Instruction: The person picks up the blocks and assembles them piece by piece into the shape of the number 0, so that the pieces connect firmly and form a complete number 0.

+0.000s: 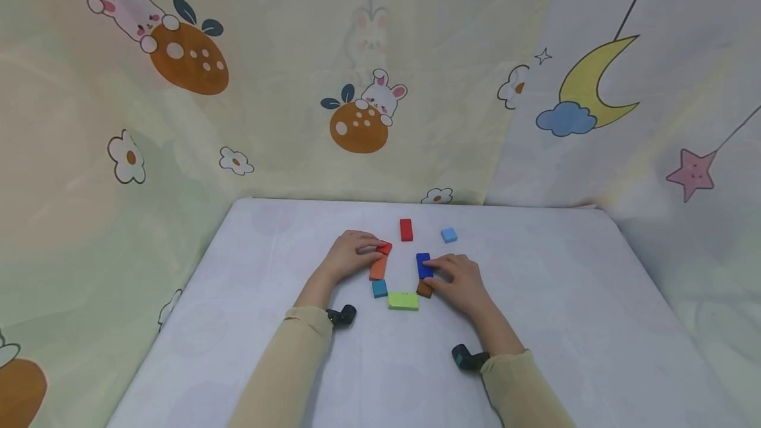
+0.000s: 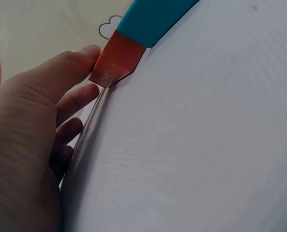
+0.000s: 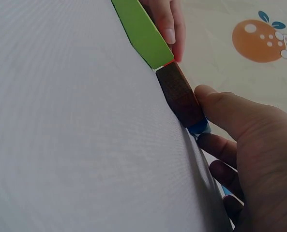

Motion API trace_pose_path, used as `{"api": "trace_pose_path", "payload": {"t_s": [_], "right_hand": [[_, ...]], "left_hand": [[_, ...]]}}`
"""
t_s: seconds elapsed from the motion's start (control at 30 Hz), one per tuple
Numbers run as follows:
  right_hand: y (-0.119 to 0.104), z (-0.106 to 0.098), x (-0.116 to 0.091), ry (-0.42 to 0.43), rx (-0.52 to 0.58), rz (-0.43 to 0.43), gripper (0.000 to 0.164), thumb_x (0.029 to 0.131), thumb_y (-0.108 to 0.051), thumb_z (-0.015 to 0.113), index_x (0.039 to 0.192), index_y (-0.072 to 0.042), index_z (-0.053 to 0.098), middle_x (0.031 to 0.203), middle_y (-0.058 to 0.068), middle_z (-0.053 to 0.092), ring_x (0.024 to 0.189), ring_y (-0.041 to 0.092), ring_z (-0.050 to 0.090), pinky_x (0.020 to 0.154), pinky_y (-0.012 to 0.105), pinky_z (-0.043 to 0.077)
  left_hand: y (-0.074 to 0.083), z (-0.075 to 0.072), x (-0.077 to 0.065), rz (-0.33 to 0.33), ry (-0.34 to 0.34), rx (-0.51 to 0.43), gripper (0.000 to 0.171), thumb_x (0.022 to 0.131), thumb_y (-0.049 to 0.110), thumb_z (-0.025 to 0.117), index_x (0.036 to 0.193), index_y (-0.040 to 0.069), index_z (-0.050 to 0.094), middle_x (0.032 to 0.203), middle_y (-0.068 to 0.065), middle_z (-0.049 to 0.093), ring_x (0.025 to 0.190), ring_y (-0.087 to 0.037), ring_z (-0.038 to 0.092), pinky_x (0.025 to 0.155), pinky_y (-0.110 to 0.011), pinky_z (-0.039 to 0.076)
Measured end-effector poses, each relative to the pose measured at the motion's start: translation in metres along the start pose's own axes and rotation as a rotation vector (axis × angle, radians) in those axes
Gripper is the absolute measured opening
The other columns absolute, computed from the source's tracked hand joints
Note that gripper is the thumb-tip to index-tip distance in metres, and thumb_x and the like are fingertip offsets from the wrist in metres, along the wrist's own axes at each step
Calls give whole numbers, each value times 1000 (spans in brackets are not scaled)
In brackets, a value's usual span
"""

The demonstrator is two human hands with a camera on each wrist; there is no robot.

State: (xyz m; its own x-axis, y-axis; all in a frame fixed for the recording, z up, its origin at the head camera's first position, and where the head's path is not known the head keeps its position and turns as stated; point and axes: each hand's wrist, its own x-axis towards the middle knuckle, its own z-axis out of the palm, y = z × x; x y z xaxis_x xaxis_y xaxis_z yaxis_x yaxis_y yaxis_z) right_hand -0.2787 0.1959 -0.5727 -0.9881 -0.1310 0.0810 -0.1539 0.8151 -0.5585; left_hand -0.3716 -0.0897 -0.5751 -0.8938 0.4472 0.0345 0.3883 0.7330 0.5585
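In the head view my left hand pinches a small red block between index finger and thumb. That block meets the top end of an orange block. My right hand has thumb and index finger at a dark blue block, whose near end meets a brown block. A teal block lies below the orange one, and a light green block lies between the teal and brown blocks. Together these form a U shape. The left wrist view shows the left fingers beside the orange block.
Farther back on the white table lie a red rectangular block and a light blue block. Printed cloth walls stand behind and beside the table. A small dark camera is strapped at each wrist.
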Motion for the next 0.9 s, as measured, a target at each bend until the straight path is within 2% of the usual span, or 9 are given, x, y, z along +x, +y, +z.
{"api": "trace_pose_path", "payload": {"t_s": [0.4,0.57,0.63,0.73,0.9], "right_hand": [[3,1,0,-1,-6,-3,38,89,-41,72,125,-31,67,127,1,63,126,27,49,111,58,33],[4,3,0,9,-15,-7,38,88,-41,72,125,-31,68,127,0,63,126,26,49,111,58,34],[4,4,0,9,-11,-5,38,88,-41,72,124,-31,68,127,0,63,126,26,49,111,58,34],[2,4,0,0,-3,-5,38,88,-42,72,125,-32,67,127,0,62,126,26,49,110,58,34],[1,2,-1,11,-8,-17,38,88,-41,72,125,-32,67,127,0,62,125,26,49,109,59,34]], "left_hand": [[-2,2,1,7,2,0,35,94,49,62,126,38,66,133,8,62,134,-20,45,115,-48,36],[-2,3,-3,30,25,-14,35,94,48,62,127,38,66,132,7,63,133,-21,47,113,-49,38],[-2,3,-6,38,36,-15,37,94,49,62,129,39,64,132,7,63,133,-21,47,113,-49,38],[-1,2,-12,16,41,-11,42,92,54,62,132,42,60,134,7,62,134,-21,45,112,-50,39],[1,3,-18,4,15,35,49,89,62,60,135,44,58,140,9,56,138,-19,41,113,-49,39]]}}
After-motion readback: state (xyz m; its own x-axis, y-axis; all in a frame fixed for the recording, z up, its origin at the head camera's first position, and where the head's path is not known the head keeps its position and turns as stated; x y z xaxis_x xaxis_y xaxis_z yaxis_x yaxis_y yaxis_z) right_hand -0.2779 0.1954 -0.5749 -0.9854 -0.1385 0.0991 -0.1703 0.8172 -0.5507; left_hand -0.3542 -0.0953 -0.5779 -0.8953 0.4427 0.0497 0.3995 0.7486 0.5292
